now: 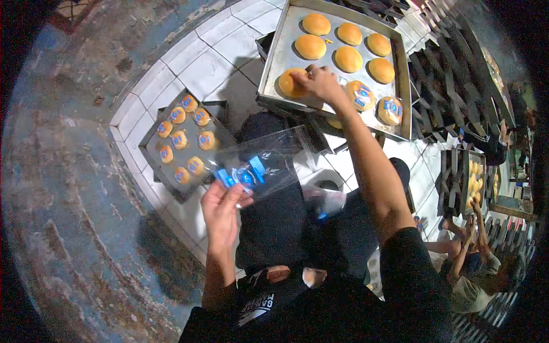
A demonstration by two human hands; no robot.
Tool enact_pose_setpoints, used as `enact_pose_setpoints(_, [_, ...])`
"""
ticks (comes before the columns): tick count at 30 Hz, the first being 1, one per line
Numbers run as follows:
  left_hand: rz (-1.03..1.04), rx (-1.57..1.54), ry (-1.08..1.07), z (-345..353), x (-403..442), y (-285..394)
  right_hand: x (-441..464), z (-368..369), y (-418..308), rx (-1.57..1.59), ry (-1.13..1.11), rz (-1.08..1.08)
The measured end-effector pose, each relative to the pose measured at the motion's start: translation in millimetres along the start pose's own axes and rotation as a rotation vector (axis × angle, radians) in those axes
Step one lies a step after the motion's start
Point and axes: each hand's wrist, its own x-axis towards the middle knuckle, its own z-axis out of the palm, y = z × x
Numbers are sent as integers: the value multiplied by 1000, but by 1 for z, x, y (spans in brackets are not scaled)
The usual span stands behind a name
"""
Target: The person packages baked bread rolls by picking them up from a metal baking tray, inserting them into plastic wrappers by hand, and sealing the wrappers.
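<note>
My left hand [224,208] pinches a clear plastic bag [280,166] with blue print, held above my lap. My right hand [313,82] reaches over the large metal tray [405,86] at the top, its fingers on a round golden bun [291,84] in the tray's near left corner. Several unwrapped buns, such as one [310,47], lie in rows there. Two wrapped buns with blue print, one [361,95] beside my right forearm and another [390,110] in the near right corner, share this tray.
At the left, a darker tray [189,150] holds several wrapped buns. More plastic bags [326,201] lie on my lap. Black racks [452,86] stand at the right. Another person [477,280] sits at the lower right, hands by a tray of buns [473,177]. White tiles [214,48] cover the floor.
</note>
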Motion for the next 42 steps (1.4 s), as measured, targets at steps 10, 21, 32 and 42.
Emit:
enact_pose_setpoints(10, [-52, -12, -26, 0, 12, 7, -118, -100, -50, 1169, -269, 59])
enact_pose_setpoints(21, [-300, 142, -563, 29, 6, -1, -229, -159, -51, 918, -486, -186])
enact_pose_setpoints(32, [-419, 364, -1131, 62, -8, -1, -261, -184, -58, 442, -560, -525])
enact_pose_setpoints(42, [-191, 284, -491, 80, -19, -34, -255, -182, -66, -238, -395, -593])
